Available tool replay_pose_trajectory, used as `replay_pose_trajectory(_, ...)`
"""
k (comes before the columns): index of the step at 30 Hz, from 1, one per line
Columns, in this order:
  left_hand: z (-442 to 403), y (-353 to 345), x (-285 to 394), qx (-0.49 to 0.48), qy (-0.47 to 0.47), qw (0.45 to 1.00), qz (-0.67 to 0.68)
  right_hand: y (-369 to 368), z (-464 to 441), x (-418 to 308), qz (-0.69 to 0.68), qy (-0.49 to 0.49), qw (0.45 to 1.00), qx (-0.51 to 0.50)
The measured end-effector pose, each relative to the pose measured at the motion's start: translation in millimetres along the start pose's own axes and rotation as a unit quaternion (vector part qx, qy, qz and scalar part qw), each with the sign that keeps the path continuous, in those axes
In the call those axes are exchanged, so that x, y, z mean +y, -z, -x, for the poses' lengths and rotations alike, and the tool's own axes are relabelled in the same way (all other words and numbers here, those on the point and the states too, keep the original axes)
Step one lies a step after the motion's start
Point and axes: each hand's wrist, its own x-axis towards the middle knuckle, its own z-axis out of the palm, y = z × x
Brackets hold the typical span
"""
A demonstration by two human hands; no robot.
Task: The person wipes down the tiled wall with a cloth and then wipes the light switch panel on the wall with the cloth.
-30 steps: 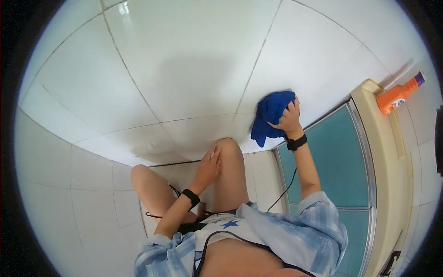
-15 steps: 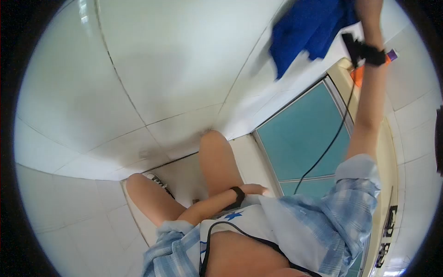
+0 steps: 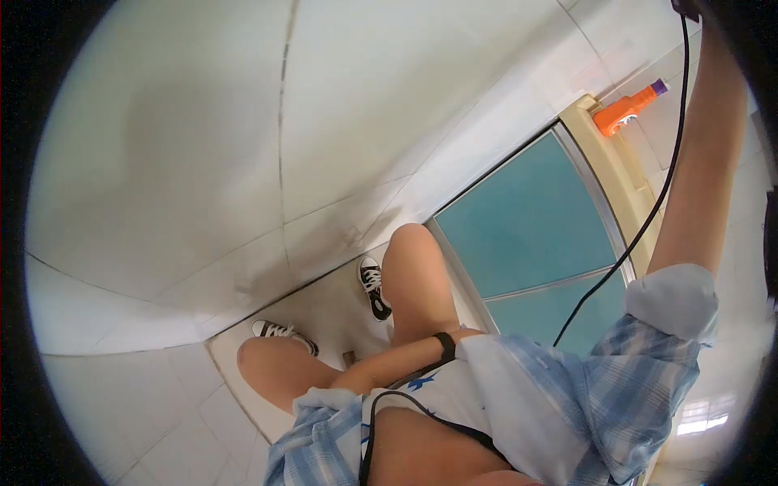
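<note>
Stretch the right arm [image 3: 703, 154] with cable [image 3: 629, 255] clear of orange bottle [image 3: 624, 115] on the counter [image 3: 622, 170]. Cannot tell openness or hold of fingers, with left hand [image 3: 468, 333] mostly hidden by shirt [image 3: 519, 373] and right hand outside view.

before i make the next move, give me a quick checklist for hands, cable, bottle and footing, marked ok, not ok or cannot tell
1. Right hand in view: not ok; the right forearm runs out past the frame's edge, so its grip cannot be checked.
2. Left hand free: cannot tell; the shirt hides most of it.
3. Cable not looped round the bottle: ok; it passes to one side of it in this view.
4. Orange bottle standing on the cream countertop: ok.
5. Sneakers on the floor: ok, both show there.
</note>
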Motion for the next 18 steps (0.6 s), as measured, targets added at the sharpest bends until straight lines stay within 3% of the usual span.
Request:
replay_pose_trajectory(8, 23, -33, 47, -0.027, -0.009, 0.984, -0.176, 18, 32, -17, 0.043, 0.008, 0.999, 0.017)
replay_pose_trajectory(15, 38, -24, 171, -0.151, -0.051, 0.938, -0.306, 44, 2, -33, 0.003, 0.026, 0.996, 0.085)
replay_pose_trajectory(17, 34, 1, 155, -0.072, -0.068, 0.886, -0.452, 46, -19, -34, -0.025, 0.025, 0.995, 0.098)
replay_pose_trajectory(18, 24, 8, 166, -0.165, -0.072, 0.775, -0.606, 46, -27, -38, -0.044, 0.029, 0.993, 0.102)
